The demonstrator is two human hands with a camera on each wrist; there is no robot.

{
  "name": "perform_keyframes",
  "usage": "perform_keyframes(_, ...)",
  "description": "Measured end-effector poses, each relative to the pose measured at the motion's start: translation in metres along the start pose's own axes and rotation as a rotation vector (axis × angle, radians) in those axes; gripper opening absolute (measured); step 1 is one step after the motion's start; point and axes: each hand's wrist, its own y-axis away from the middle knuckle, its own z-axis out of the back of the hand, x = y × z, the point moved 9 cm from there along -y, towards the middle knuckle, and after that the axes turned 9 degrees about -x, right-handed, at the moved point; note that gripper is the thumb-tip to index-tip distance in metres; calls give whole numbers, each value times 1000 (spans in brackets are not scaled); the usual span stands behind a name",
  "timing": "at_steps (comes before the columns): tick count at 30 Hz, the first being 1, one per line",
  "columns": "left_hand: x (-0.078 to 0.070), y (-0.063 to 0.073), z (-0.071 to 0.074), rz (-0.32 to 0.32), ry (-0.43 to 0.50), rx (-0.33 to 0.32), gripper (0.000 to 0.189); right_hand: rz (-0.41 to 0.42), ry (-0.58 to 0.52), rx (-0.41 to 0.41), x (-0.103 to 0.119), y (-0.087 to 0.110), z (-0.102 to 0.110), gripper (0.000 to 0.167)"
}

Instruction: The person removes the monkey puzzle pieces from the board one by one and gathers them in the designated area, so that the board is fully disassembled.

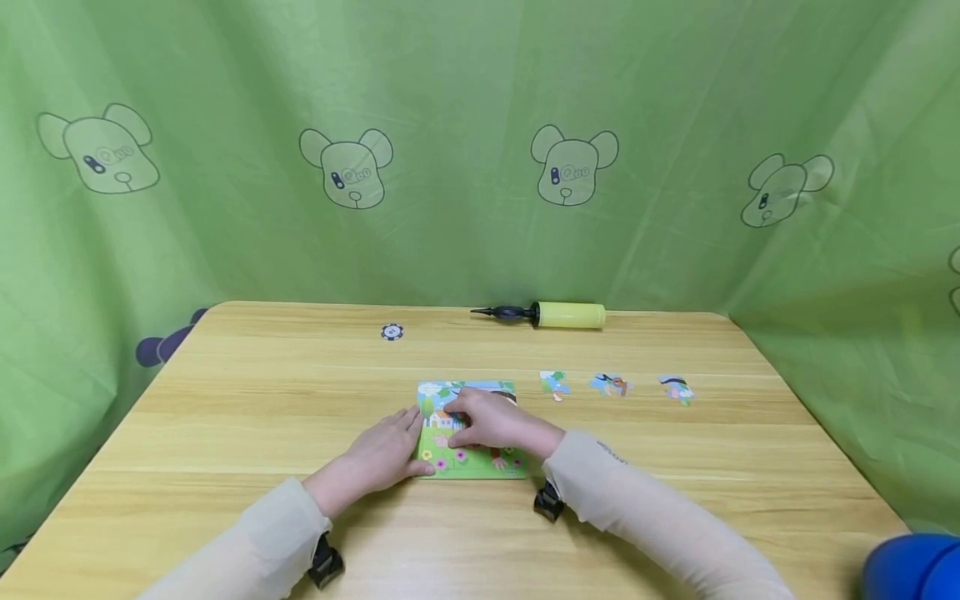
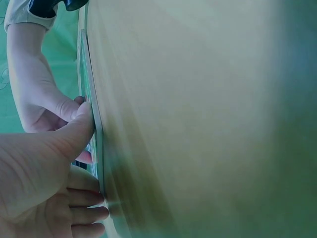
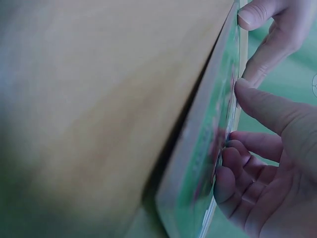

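Near the middle of the tabletop [image 1: 247, 417], as the head view shows, lies a picture puzzle board [image 1: 476, 471]. The left hand [image 1: 386, 450] lies along the board's left edge, fingers nearly straight, thumb at the lower left corner. The right hand [image 1: 495, 421] rests over the picture with thumb and forefinger spread apart; whether they pinch a piece cannot be told. To the right, spaced in a row, are a first loose piece [image 1: 555, 382], a second loose piece [image 1: 610, 384] and a third loose piece [image 1: 677, 389]. Wide stretches of wood separate board and side edges. By the far edge lie a yellow hand pump [image 1: 570, 315] and a round chip [image 1: 392, 332]; a blue object [image 1: 911, 567] stands at the near right corner.

From the left wrist, the left thumb lies against the board's near edge, the other fingers extended beside its corner.

From the right wrist, the right thumb and bent fingers meet the board's face, a gap between them. Shadow runs along the board's near edge, with open wood beyond.
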Motion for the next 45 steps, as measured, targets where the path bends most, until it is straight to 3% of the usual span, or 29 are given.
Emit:
perform_keyframes(5,1,0,0,-1,-8,-2,79,-3,27,-12,1,-1,-1,48)
perform_keyframes(16,1,0,-2,-5,-25,0,80,-5,-61,-32,3,-4,4,37)
perform_keyframes(23,0,0,-2,-14,-26,-8,80,-25,-185,-62,0,-4,7,25)
perform_keyframes(31,2,-1,-2,3,-10,-9,82,-90,-429,-112,-9,-3,11,7)
perform_keyframes(37,2,-1,-1,6,-4,-6,82,-51,-464,-164,-12,-5,16,4)
perform_keyframes(45,3,-1,-4,6,-15,-2,82,-107,-523,-190,-23,3,29,4)
